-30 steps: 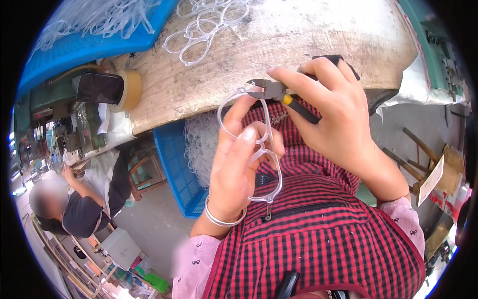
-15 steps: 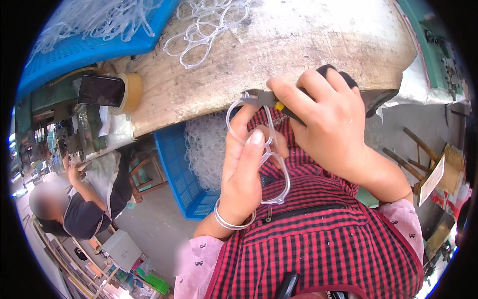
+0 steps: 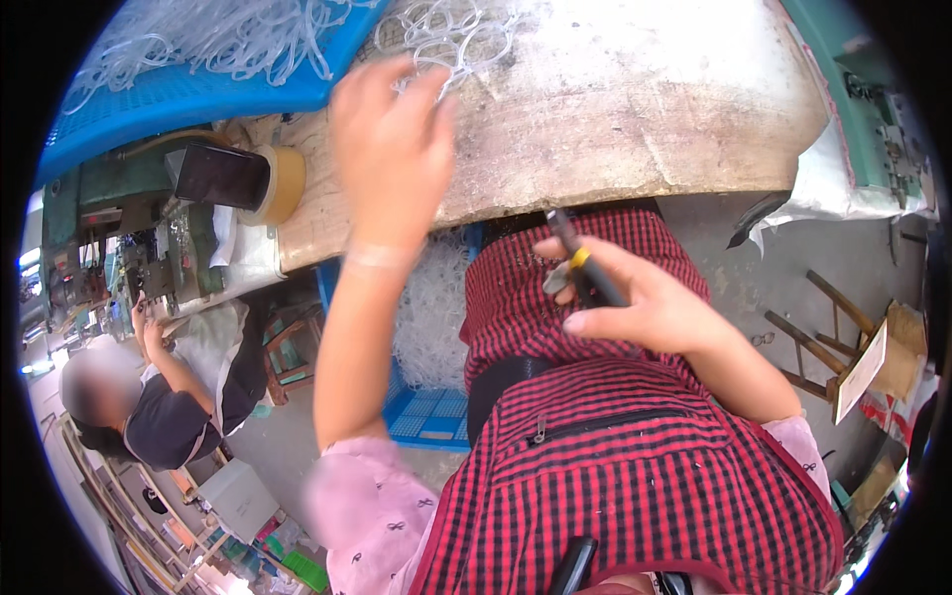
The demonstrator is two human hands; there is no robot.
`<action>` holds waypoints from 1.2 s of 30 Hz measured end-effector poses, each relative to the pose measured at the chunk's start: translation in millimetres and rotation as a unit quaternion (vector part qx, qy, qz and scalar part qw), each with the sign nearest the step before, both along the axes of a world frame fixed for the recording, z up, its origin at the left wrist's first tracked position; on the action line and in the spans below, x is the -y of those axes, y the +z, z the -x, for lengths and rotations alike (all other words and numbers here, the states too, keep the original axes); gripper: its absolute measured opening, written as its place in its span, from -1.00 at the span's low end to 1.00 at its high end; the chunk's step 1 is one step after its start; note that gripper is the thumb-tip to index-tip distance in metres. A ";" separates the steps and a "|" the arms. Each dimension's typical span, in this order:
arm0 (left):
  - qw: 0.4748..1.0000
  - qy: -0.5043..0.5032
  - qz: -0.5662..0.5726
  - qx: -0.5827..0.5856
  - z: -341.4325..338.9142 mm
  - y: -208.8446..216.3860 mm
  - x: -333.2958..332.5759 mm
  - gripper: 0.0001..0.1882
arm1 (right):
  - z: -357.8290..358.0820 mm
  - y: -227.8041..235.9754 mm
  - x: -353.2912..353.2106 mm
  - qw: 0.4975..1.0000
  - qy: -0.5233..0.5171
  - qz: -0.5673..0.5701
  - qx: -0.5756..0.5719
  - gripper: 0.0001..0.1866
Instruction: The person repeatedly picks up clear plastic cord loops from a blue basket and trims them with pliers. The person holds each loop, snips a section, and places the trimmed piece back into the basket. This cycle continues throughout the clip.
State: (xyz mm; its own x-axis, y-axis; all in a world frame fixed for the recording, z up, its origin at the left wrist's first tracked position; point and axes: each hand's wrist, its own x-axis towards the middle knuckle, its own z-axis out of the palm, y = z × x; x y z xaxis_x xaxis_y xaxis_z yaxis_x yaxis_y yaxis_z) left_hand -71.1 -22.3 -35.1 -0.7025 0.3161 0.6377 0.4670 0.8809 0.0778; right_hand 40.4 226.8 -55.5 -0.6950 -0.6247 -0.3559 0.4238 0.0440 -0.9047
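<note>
My left hand stretches over the wooden workbench at the near side of a cluster of clear plastic eyeglass frames. Motion smears its fingers, so whether they touch a frame cannot be made out. Low over my lap, just off the bench edge, my right hand grips a pair of cutting pliers with black handles and a yellow band. The pliers' jaws point up toward the bench. Below the bench, partly behind my left forearm, a blue basket holds a heap of clear plastic frames.
A larger blue basket full of clear frames stands at the far left. A phone leans on a tape roll by the bench's left edge. Another person works at the left. A wooden stool stands at the right.
My left hand has moved up and away over the bench, and the clear frame it held is no longer seen there. My right hand has dropped toward my lap with the pliers.
</note>
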 end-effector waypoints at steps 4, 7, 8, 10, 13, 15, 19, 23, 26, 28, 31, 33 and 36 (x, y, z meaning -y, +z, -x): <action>0.995 0.051 0.065 -0.053 64.3 -63.2 -31.0 -0.85 | -15.3 0.9 -12.3 0.987 -0.033 -0.104 -0.119 -0.27; 0.985 -0.027 -0.172 -0.015 55.1 -42.8 -26.1 -0.81 | -24.8 -10.4 -36.3 0.963 -0.083 -0.164 -0.199 -0.35; 0.937 -0.055 -0.341 0.056 36.5 -21.5 -24.6 -0.78 | -26.5 -8.8 -40.5 0.961 -0.089 -0.191 -0.178 -0.38; 0.720 -0.176 -0.631 0.229 13.2 0.0 -10.8 -0.56 | -22.8 -9.8 -39.9 0.939 -0.114 -0.232 -0.228 -0.45; 0.396 -0.298 -0.762 0.416 -17.1 16.2 -6.9 -0.32 | 3.6 3.0 -27.1 0.807 -0.124 -0.307 -0.488 -0.43; 0.365 -0.312 -0.766 0.428 -33.4 12.8 -14.8 -0.30 | 18.1 20.8 -21.3 0.746 -0.104 -0.332 -0.568 -0.39; 0.421 -0.256 -0.746 0.449 -48.8 17.9 -27.6 -0.26 | 33.0 35.3 -16.3 0.690 -0.037 -0.307 -0.654 -0.36; 0.476 -0.216 -0.718 0.461 -53.0 22.2 -38.7 -0.22 | 44.5 41.5 -17.8 0.607 -0.004 -0.313 -0.731 -0.37; 0.501 -0.196 -0.705 0.463 -54.6 24.8 -43.5 -0.19 | 56.4 48.9 -22.4 0.535 0.021 -0.318 -0.783 -0.41; 0.513 -0.189 -0.698 0.463 -56.7 27.6 -45.4 -0.17 | 62.7 56.0 -20.5 0.520 0.030 -0.312 -0.794 -0.46; 0.523 -0.185 -0.691 0.464 -57.4 28.5 -45.8 -0.14 | 68.7 60.3 -17.7 0.513 0.034 -0.302 -0.803 -0.53; 0.523 -0.189 -0.689 0.465 -56.0 28.0 -46.3 -0.11 | 70.2 61.9 -17.4 0.509 0.039 -0.299 -0.806 -0.58; 0.519 -0.197 -0.686 0.471 -53.4 25.5 -46.5 -0.08 | 72.8 63.3 -17.6 0.507 0.060 -0.300 -0.806 -0.62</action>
